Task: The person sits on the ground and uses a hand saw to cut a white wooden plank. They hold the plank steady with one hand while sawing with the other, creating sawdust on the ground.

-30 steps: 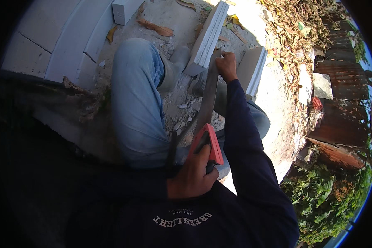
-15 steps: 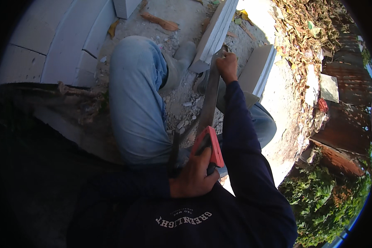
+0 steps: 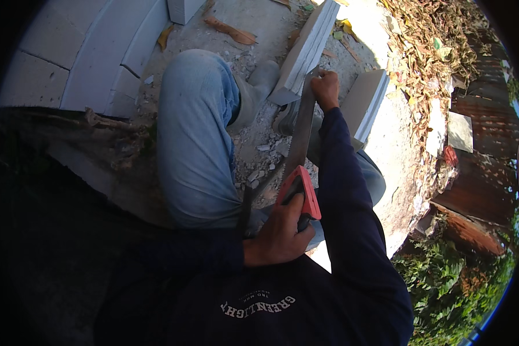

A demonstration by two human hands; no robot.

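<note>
Clamping long, flat metal saw (image 3: 301,135): L hand (image 3: 281,233) wraps red/blk grip (image 3: 311,196), R hand (image 3: 327,90) pinches tip (image 3: 313,76) nr pale rectangular block (image 3: 307,53).

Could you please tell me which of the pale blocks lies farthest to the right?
It is the pale block just right of the right hand; the long block and the grouped blocks all lie farther left.

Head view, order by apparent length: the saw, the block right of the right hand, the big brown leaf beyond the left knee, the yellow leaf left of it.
1. Saw, clearly longest, though nearness to the camera helps
2. Block
3. Brown leaf
4. Yellow leaf
</note>
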